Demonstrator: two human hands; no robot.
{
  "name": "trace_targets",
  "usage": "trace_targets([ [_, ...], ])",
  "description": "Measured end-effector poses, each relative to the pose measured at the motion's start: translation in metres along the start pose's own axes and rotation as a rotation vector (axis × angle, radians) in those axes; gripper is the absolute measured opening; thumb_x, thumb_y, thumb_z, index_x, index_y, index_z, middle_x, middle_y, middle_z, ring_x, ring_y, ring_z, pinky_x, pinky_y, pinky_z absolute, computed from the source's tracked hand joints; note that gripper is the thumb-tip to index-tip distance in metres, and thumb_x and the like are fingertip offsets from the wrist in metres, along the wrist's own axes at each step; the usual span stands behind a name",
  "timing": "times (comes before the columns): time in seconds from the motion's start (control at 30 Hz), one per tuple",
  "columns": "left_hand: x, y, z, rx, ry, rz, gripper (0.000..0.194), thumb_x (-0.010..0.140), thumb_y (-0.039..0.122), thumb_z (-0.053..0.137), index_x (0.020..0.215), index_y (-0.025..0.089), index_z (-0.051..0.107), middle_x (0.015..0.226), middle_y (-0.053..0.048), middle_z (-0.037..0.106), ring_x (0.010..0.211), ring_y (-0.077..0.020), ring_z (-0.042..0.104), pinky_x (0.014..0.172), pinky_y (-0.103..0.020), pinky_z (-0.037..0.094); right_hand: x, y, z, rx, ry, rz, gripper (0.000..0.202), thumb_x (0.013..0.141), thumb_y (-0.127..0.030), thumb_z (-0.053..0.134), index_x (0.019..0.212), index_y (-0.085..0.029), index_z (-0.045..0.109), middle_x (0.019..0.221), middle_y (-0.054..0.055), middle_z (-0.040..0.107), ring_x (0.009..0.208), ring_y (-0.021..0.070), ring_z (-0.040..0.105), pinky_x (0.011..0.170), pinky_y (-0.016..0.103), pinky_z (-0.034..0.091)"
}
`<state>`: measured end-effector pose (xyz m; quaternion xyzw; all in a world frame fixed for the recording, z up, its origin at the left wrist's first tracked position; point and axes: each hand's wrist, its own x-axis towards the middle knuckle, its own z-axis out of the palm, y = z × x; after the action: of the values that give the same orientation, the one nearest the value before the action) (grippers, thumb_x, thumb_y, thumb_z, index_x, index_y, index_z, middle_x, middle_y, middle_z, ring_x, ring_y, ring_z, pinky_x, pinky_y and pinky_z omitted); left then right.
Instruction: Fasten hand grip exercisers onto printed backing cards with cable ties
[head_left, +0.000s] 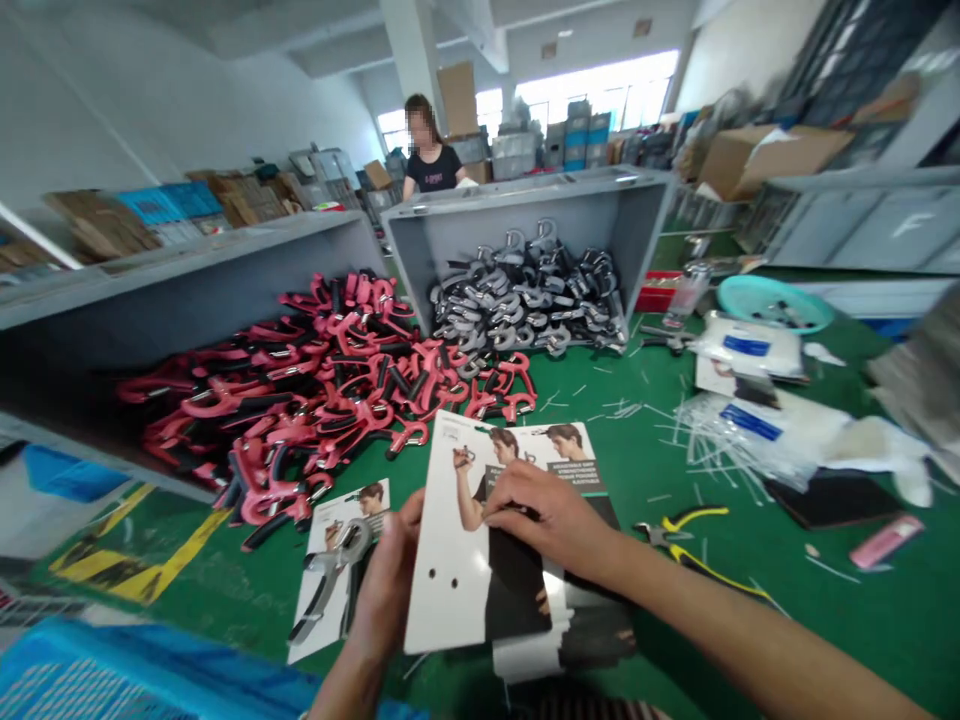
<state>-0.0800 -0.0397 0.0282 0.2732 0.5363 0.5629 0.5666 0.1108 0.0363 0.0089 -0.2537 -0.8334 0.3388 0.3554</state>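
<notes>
2 bare hands meet at a printed display card (469, 560), which stands between them, directly in front of the person. Its long axis runs away from the body, with the far end leaning a little to the right, and 2 small holes are in its white lower left part. The left hand (386, 575) is at the left edge, its fingers partly hidden behind the card; how tightly they close, I cannot tell. The right hand (555, 520) comes across from the right, with thumb and forefinger pressed together at the card's face; what they pinch is not visible.

At least 1 more display card (576, 468) lies behind, overlapped, toward the right. Just to the left of the left hand, which is clearly the nearer, a grey hand grip (349, 545) rests on another card (322, 522).

Yellow-handled pliers (686, 520) lie beyond the right forearm, among scattered white plastic ties (724, 440). Farther away are heaped red-and-black hand grips (300, 380).
</notes>
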Motion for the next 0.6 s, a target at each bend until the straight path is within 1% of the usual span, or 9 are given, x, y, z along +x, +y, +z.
trace_targets([
  [0.07,0.002,0.001,-0.003,0.05,-0.009,-0.016,0.066,0.064,0.051,0.082,0.122,0.022,0.066,0.106,-0.006,0.075,0.094,-0.0285,0.07,0.07,-0.029,0.055,0.002,-0.002,0.0,0.017,0.033,-0.002,0.01,0.096,-0.028,0.06,0.092,-0.023,0.068,0.092,0.002,0.066,0.094,0.0172,0.06,0.085,0.031,0.047],
  [0.13,0.006,0.0,-0.006,0.104,-0.016,-0.065,0.072,0.061,0.037,0.086,0.128,0.023,0.062,0.105,-0.005,0.076,0.087,-0.0268,0.072,0.067,-0.028,0.055,0.0,-0.006,-0.004,0.053,0.114,0.017,0.01,0.095,-0.028,0.061,0.091,-0.022,0.067,0.09,0.001,0.066,0.09,0.0163,0.061,0.084,0.03,0.048],
  [0.2,0.009,-0.002,-0.007,0.102,-0.057,-0.14,0.076,0.061,0.033,0.086,0.132,0.021,0.059,0.101,-0.006,0.077,0.078,-0.0256,0.073,0.063,-0.029,0.055,-0.008,-0.008,-0.012,0.072,0.243,0.051,0.011,0.096,-0.029,0.059,0.091,-0.023,0.067,0.089,0.001,0.066,0.088,0.0164,0.061,0.084,0.031,0.048],
  [0.27,0.009,-0.004,-0.006,0.087,-0.058,-0.198,0.075,0.062,0.034,0.086,0.131,0.02,0.06,0.092,-0.006,0.078,0.065,-0.023,0.071,0.057,-0.028,0.054,-0.025,0.0,-0.026,0.024,0.383,0.107,0.013,0.097,-0.031,0.056,0.099,-0.024,0.066,0.096,0.004,0.067,0.093,0.0183,0.062,0.087,0.034,0.049],
  [0.37,0.007,-0.006,-0.002,0.104,0.032,-0.21,0.071,0.059,0.035,0.087,0.124,0.019,0.065,0.082,-0.004,0.078,0.053,-0.0202,0.068,0.049,-0.025,0.05,-0.062,0.041,-0.06,-0.26,0.449,0.36,0.022,0.099,-0.033,0.051,0.115,-0.023,0.063,0.112,0.008,0.066,0.103,0.0211,0.062,0.09,0.037,0.05],
  [0.4,0.007,-0.006,0.001,0.107,0.046,-0.203,0.07,0.058,0.036,0.088,0.122,0.019,0.067,0.082,-0.004,0.078,0.053,-0.0202,0.068,0.049,-0.025,0.05,-0.075,0.06,-0.076,-0.412,0.387,0.512,0.023,0.1,-0.034,0.048,0.113,-0.023,0.064,0.111,0.007,0.067,0.102,0.0202,0.063,0.088,0.036,0.052],
  [0.43,0.009,-0.007,0.005,0.109,0.037,-0.2,0.069,0.057,0.037,0.088,0.121,0.019,0.067,0.083,-0.004,0.078,0.055,-0.0204,0.068,0.05,-0.025,0.05,-0.087,0.08,-0.092,-0.469,0.353,0.607,0.022,0.1,-0.033,0.049,0.107,-0.021,0.066,0.107,0.008,0.068,0.099,0.0212,0.064,0.086,0.037,0.053],
  [0.5,0.014,-0.009,0.015,0.115,-0.022,-0.197,0.067,0.058,0.037,0.087,0.12,0.018,0.068,0.085,-0.005,0.078,0.056,-0.0201,0.068,0.05,-0.024,0.049,-0.104,0.119,-0.127,-0.552,0.326,0.749,0.021,0.099,-0.028,0.05,0.096,-0.015,0.067,0.098,0.009,0.068,0.094,0.0225,0.065,0.084,0.04,0.054],
  [0.6,0.028,-0.011,0.031,0.142,-0.16,-0.205,0.064,0.062,0.039,0.085,0.12,0.017,0.067,0.081,-0.006,0.077,0.052,-0.0182,0.065,0.047,-0.023,0.046,-0.108,0.162,-0.172,-0.643,0.275,0.908,0.022,0.096,-0.031,0.058,0.11,-0.014,0.064,0.111,0.009,0.066,0.099,0.0216,0.064,0.087,0.042,0.054],
])
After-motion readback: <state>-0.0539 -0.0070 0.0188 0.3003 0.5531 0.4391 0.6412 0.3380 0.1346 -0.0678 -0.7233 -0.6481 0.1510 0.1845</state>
